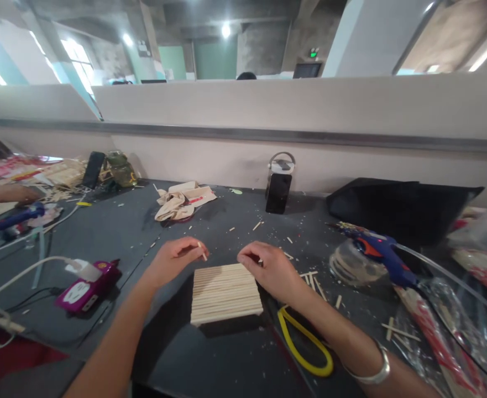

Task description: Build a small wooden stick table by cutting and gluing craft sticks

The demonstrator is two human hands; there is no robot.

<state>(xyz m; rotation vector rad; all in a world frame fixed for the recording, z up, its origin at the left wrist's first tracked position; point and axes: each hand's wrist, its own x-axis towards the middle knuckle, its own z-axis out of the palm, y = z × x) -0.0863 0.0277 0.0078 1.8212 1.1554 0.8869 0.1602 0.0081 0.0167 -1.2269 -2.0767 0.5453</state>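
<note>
My left hand (177, 257) pinches a short wooden stick (202, 251) between thumb and fingertips, just above the far left of a panel of wooden sticks. This panel (225, 293) is made of thin pale sticks side by side and sits at the front of the dark table. At its far right corner is my right hand (270, 265), fingers curled and closed; whatever they hold, if anything, is hidden. A yellow handle loop (309, 354), apparently of scissors, lies under my right forearm.
A glue gun (382, 251) rests on a clear round container (351, 265) at right. Loose stick pieces (312, 281) lie around. A phone (278, 193) stands at the back by a crumpled cloth (183, 200). A purple power strip (88, 287) is left; another person's hand (15, 193) is far left.
</note>
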